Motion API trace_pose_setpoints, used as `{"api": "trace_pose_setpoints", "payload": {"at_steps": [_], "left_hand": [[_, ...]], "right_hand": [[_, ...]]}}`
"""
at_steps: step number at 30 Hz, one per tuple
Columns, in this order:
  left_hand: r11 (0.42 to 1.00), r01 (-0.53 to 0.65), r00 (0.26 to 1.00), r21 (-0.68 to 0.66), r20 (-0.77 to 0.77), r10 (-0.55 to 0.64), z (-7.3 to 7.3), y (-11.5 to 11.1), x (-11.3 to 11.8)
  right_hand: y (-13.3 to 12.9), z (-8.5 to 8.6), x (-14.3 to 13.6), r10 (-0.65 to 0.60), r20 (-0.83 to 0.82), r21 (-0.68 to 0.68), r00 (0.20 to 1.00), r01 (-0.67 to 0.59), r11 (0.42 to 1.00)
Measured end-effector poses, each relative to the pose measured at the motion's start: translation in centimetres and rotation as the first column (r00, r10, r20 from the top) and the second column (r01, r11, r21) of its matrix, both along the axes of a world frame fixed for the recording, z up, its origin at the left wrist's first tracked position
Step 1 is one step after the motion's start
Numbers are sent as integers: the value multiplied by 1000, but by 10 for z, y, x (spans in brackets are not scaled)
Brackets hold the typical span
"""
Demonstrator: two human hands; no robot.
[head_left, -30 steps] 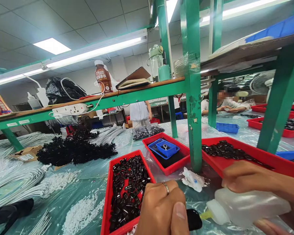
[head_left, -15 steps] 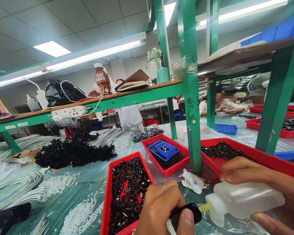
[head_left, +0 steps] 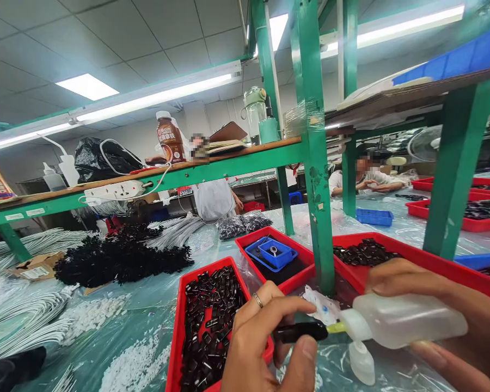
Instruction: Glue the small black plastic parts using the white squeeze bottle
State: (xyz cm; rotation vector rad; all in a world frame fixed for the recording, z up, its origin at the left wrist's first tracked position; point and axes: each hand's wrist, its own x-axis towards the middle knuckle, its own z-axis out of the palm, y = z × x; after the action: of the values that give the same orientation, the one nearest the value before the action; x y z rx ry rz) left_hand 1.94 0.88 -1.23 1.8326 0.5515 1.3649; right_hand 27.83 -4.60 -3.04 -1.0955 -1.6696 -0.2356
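Holding a small black piece (head_left: 300, 331) out over the near edge of the table (head_left: 147, 305), in the head view: pinched between thumb and curled fingers of the left hand (head_left: 265, 348), ring (head_left: 257, 300) on one finger, the free end of the piece pointing toward the right. Meeting that end, touching or all but touching, the yellow nozzle (head_left: 335, 327) of a clear plastic bottle (head_left: 408, 321), laid nearly flat and wrapped by the right hand (head_left: 412, 277), fingers over the top and thumb below. Lying loose on the table just under the nozzle, a white cap (head_left: 361, 362).

Just left of the left hand, a red tray (head_left: 175, 337) filled with many small black parts; behind the nozzle, a crumpled white wad (head_left: 322, 307) at the foot of a green post (head_left: 316, 163).

Judging by the contact of nozzle and piece, looks like the step of putting a drop of liquid onto the end of the piece. Next move seems to call for a light, measured squeeze with the right hand, a firm pinch and no wobble on the left, and the nozzle kept right at the tip so nothing runs onto the fingers or the table.
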Motion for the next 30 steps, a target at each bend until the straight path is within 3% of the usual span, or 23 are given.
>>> {"api": "trace_pose_setpoints", "payload": {"at_steps": [4,9,13,20,26,30], "left_hand": [[996,91,994,3,62,-91,0,6,-1],[997,68,998,42,13,-68,2,12,-3],[995,99,991,19,94,-100,0,9,0],[976,-116,985,187,147,89,-10,3,6],[954,-134,990,268,83,116,-5,7,2],[955,-151,989,255,32,148,-6,9,0]], "right_hand": [[1,3,-2,32,-42,23,999,-31,999],[-1,1,-3,1,-45,36,999,0,999],[1,1,-3,-4,-62,39,998,6,999],[3,5,-5,-8,-77,47,997,11,999],[2,2,-4,0,-109,59,994,6,998],[6,6,-10,-69,-249,78,966,91,993]]}}
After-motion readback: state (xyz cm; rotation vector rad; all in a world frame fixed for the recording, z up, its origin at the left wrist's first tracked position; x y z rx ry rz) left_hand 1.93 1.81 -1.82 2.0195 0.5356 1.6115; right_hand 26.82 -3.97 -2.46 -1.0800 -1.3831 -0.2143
